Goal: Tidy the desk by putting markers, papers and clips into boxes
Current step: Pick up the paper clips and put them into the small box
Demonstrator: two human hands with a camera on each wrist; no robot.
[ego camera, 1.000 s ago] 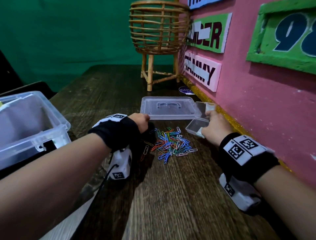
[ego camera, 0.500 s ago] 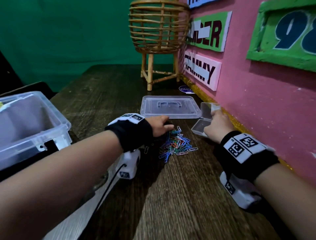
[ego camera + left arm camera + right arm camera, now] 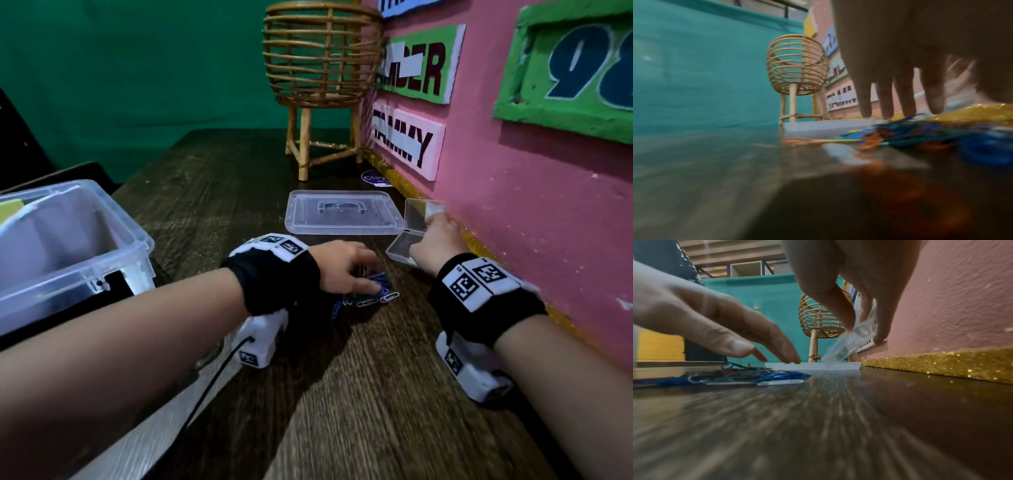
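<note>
1. The left hand is lying over the clips with fingers straight and spread, tips touching the heap and gripping nothing.
2. The clips are lying in a colourful heap on the counter, just in front of the lid.
3. The right hand is pinching the small box between thumb and fingers; the box is standing open and tilted, right of the lid, by the pink wall.
4. The lid is lying flat on the counter, handle up.
5. A large tub is sitting well left of the lid, with yellow paper showing inside it.
6. A rattan stand is standing beyond the lid.
</note>
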